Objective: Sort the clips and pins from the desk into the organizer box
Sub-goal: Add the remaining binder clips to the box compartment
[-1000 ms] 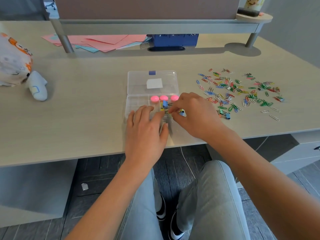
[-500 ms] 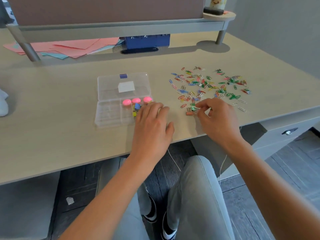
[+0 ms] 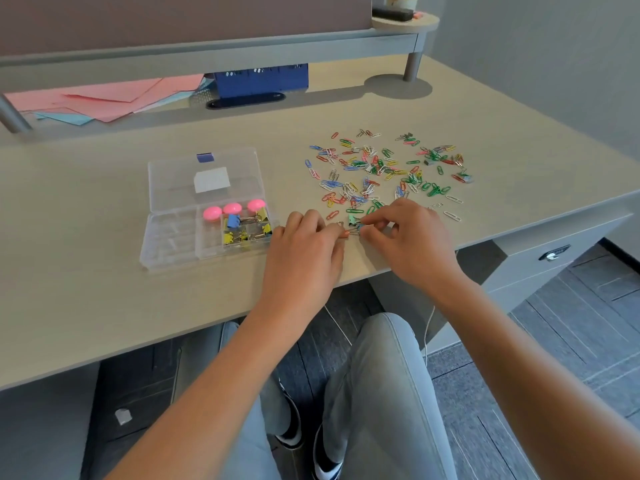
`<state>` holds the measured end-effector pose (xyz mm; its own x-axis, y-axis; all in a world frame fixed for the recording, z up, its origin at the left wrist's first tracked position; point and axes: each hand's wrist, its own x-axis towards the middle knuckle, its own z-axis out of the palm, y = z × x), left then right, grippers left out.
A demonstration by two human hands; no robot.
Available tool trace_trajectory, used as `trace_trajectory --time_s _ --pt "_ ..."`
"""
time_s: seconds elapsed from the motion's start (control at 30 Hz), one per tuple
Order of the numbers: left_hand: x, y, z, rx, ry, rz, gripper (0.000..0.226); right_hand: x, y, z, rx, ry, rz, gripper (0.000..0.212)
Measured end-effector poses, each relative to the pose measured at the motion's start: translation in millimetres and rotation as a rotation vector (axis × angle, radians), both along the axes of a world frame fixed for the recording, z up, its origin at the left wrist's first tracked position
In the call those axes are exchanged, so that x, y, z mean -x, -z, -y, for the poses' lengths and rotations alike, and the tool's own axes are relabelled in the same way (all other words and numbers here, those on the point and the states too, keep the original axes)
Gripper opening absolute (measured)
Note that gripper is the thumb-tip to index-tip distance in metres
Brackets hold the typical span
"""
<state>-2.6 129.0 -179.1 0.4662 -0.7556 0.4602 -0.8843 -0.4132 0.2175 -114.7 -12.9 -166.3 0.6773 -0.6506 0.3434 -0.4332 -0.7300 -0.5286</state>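
The organizer box (image 3: 173, 233) is clear plastic with a small blue latch; three pink pins (image 3: 232, 210) sit beside yellow-and-blue binder clips (image 3: 246, 229). The scattered paper clips (image 3: 384, 168) are red, green, blue, yellow and white (some bare silver). The desk (image 3: 86, 299) shows pale wood grain. Pink and light-blue paper sheets (image 3: 104, 98) lie by a dark blue bin (image 3: 261, 79).

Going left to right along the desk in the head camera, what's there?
Clear plastic organizer box → left hand → right hand, both pinching small binder clips; the scattered coloured paper clips lie behind them.
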Motion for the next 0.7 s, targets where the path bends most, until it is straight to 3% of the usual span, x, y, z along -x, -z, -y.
trace_trajectory --time_s 0.33,0.5,0.7 --pt "5.1 -4.8 -4.7 0.016 -0.005 -0.080 0.028 12.1 -0.6 -3.2 -0.156 -0.041 0.005 0.010" --pt "9.8 -5.7 6.5 0.050 -0.166 -0.117 0.044 17.7 -1.1 -6.2 -0.216 -0.023 0.069 0.010" --pt "11.1 -8.8 13.9 0.031 -0.237 -0.146 0.022 20.6 -4.0 -7.0 -0.232 0.008 0.097 0.011"
